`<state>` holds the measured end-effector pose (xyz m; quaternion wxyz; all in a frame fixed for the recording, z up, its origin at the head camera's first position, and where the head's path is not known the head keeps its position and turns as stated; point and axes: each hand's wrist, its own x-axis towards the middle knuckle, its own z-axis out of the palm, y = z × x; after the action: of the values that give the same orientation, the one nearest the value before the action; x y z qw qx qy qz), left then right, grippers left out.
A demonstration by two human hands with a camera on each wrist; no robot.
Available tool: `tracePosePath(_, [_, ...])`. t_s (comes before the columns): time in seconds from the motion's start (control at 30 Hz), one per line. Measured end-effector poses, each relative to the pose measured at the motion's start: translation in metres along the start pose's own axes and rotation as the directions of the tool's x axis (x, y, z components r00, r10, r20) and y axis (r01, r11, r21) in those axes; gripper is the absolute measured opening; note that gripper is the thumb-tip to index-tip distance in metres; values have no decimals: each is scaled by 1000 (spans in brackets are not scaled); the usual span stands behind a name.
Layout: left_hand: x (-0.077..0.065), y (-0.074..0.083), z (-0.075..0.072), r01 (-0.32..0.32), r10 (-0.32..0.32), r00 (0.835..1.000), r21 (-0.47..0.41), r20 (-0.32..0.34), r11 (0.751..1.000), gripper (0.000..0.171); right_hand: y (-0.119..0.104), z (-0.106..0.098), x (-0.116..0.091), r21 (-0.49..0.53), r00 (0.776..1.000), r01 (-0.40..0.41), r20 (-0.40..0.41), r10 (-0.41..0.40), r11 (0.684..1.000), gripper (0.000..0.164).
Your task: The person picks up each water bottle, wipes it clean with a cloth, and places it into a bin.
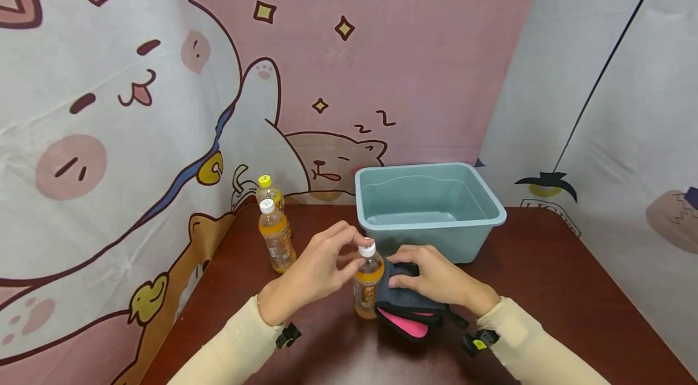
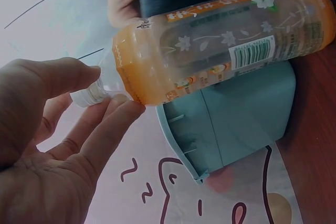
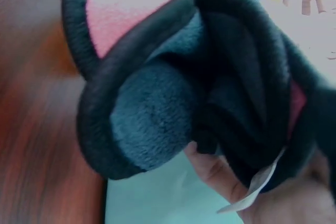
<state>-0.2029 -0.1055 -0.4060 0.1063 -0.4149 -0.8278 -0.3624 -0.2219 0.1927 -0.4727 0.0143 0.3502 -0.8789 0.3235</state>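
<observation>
My left hand (image 1: 325,259) pinches the white cap and neck of a clear plastic drink bottle (image 1: 366,295) with an orange label. The bottle stands upright in front of the tub; its barcode side shows in the left wrist view. Just to its right, my right hand (image 1: 438,279) grips a dark grey-blue fleecy cloth item (image 1: 400,299) with black bound edges and pink inner parts. The right wrist view looks into a folded opening of this fleecy item (image 3: 155,114), where a white tag hangs near the fingers. The item lies against the bottle's side in the head view.
A grey-green plastic tub (image 1: 431,226) stands behind both hands. To the left are a white-capped bottle (image 1: 277,239) with an orange label and a yellow-capped bottle (image 1: 265,191) behind it. The dark red table (image 1: 537,306) ends at walls hung with printed cartoon cloth.
</observation>
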Motion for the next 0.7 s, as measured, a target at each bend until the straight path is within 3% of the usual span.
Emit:
tracePosePath(0.4, [0, -1, 1, 0, 0, 1000, 10, -7, 1000, 30, -11, -12, 4, 87, 983, 71, -173, -55, 994, 41])
tracePosePath(0.7, [-1, -2, 1, 0, 0, 1000, 9, -6, 1000, 32, -22, -15, 9, 45, 970, 102, -226, -90, 994, 41])
